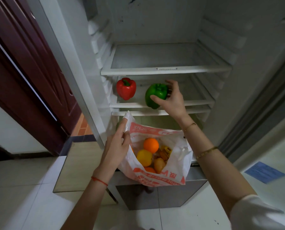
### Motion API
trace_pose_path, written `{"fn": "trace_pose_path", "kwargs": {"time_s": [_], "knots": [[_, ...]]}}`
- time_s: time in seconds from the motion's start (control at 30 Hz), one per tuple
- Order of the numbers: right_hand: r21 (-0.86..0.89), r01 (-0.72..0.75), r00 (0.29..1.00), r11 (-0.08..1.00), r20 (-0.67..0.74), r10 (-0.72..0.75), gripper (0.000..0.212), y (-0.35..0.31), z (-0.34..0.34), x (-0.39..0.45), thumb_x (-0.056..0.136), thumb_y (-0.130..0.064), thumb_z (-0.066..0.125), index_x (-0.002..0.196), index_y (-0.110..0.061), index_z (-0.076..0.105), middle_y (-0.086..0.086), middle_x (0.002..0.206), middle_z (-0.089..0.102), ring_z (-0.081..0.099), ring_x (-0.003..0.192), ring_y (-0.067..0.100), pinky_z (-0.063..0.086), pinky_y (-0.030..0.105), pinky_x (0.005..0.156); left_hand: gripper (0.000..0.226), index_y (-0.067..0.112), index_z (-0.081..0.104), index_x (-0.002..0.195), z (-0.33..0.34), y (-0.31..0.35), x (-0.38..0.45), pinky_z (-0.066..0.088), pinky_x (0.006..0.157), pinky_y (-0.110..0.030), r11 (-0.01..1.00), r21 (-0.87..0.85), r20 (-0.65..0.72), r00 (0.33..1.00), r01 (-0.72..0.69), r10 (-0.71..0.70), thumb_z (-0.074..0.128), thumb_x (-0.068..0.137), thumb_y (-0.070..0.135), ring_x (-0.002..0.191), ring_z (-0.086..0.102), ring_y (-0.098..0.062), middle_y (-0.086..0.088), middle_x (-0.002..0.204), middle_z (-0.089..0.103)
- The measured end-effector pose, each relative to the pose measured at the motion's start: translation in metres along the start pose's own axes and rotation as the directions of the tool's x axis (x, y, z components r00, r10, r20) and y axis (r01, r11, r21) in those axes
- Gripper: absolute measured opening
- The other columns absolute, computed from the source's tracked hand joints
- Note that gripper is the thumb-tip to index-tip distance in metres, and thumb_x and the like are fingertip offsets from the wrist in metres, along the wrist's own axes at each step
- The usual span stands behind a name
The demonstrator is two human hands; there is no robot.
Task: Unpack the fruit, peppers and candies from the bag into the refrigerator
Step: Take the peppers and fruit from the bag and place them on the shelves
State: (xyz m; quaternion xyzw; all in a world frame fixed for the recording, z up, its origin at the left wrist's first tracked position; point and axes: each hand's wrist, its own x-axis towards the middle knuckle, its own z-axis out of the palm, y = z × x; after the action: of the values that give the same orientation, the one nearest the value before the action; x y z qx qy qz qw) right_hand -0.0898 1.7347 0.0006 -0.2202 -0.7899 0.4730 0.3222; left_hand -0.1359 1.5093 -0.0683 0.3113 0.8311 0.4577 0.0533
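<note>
gripping green pepper (155, 95) — right hand (173, 100); left hand (117, 143) holds bag (161, 176).

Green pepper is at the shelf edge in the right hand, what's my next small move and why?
Probably ease the green pepper further in and set it down on the middle shelf beside the red pepper, then release. The right hand grips it over the shelf's front edge, and the left hand holds the bag open for the next item.
</note>
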Motion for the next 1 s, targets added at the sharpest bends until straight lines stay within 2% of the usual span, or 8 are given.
{"fn": "trace_pose_path", "kwargs": {"time_s": [0.1,0.23,0.47,0.67,0.8,0.87,0.93,1.0], "knots": [[0.041,-0.02,1.0,0.999,0.015,0.019,0.08,-0.005,0.014,0.02,0.076,-0.019,0.082,0.139,-0.012,0.033,0.006,0.135,0.05,0.05,0.117,0.013,0.048,0.023,0.095,0.055,0.043,0.023,0.151,0.001,-0.003,0.003,0.053,0.061,-0.052,1.0,0.003,0.008,1.0,0.004,-0.004,0.043,0.103,0.025,0.066,0.063,-0.03,-0.019,0.078,0.064],[0.031,-0.053,0.998,0.998,0.043,0.052,0.073,-0.002,0.032,0.045,0.076,-0.017,0.082,0.131,-0.007,0.034,0.008,0.132,0.053,0.054,0.122,0.022,0.046,0.021,0.092,0.056,0.044,0.022,0.151,0.0,-0.007,0.006,0.048,0.055,-0.052,1.0,0.0,0.004,1.0,-0.001,0.001,0.043,0.103,0.026,0.057,0.059,-0.029,-0.019,0.069,0.06],[0.006,-0.082,0.991,0.997,0.108,0.081,0.072,0.007,0.043,0.064,0.08,-0.014,0.078,0.136,-0.005,0.033,0.01,0.135,0.05,0.051,0.124,0.022,0.043,0.02,0.094,0.055,0.052,0.02,0.146,-0.001,-0.009,0.011,0.052,0.058,-0.051,1.0,-0.016,-0.001,1.0,-0.007,0.007,0.042,0.103,0.027,0.063,0.064,-0.028,-0.017,0.075,0.066],[0.019,-0.075,0.992,0.997,0.103,0.073,0.091,0.016,0.031,0.052,0.078,-0.023,0.08,0.146,-0.01,0.021,0.008,0.154,0.033,0.033,0.142,0.023,0.031,0.024,0.108,0.054,0.042,0.025,0.15,-0.001,-0.008,0.009,0.053,0.06,-0.051,1.0,-0.004,-0.012,1.0,-0.012,0.012,0.044,0.103,0.023,0.063,0.064,-0.028,-0.017,0.071,0.063],[0.026,-0.048,0.997,0.999,0.066,0.046,0.096,0.021,0.016,0.017,0.076,-0.031,0.082,0.147,-0.012,0.02,0.007,0.149,0.036,0.036,0.136,0.016,0.031,0.025,0.111,0.054,0.046,0.024,0.148,-0.001,-0.009,0.003,0.055,0.065,-0.054,0.999,-0.038,-0.014,1.0,-0.007,0.007,0.044,0.103,0.025,0.071,0.067,-0.031,-0.021,0.079,0.066],[-0.004,-0.014,1.0,1.0,-0.01,0.014,0.085,0.027,0.012,-0.005,0.076,-0.034,0.081,0.141,-0.013,0.03,0.005,0.139,0.044,0.044,0.127,0.014,0.038,0.024,0.106,0.054,0.045,0.024,0.148,0.0,-0.009,0.0,0.056,0.066,-0.054,0.999,-0.05,-0.019,1.0,-0.006,0.005,0.044,0.103,0.025,0.075,0.068,-0.033,-0.023,0.083,0.067],[-0.054,0.05,0.992,0.997,-0.115,-0.056,0.06,0.034,0.01,-0.025,0.078,-0.033,0.079,0.123,-0.013,0.044,0.002,0.117,0.054,0.055,0.105,0.013,0.047,0.02,0.089,0.055,0.043,0.025,0.15,0.001,-0.008,-0.004,0.055,0.07,-0.051,0.998,-0.058,-0.025,1.0,0.001,-0.002,0.045,0.103,0.024,0.08,0.068,-0.035,-0.023,0.086,0.067],[-0.093,0.135,0.981,0.987,-0.13,-0.147,0.034,0.045,0.008,-0.043,0.082,-0.029,0.074,0.102,-0.012,0.053,0.0,0.094,0.06,0.059,0.082,0.013,0.049,0.019,0.072,0.056,0.042,0.025,0.15,0.002,-0.005,-0.009,0.055,0.073,-0.05,0.998,-0.064,-0.024,1.0,-0.006,0.004,0.046,0.102,0.022,0.081,0.068,-0.035,-0.024,0.086,0.067]]}}
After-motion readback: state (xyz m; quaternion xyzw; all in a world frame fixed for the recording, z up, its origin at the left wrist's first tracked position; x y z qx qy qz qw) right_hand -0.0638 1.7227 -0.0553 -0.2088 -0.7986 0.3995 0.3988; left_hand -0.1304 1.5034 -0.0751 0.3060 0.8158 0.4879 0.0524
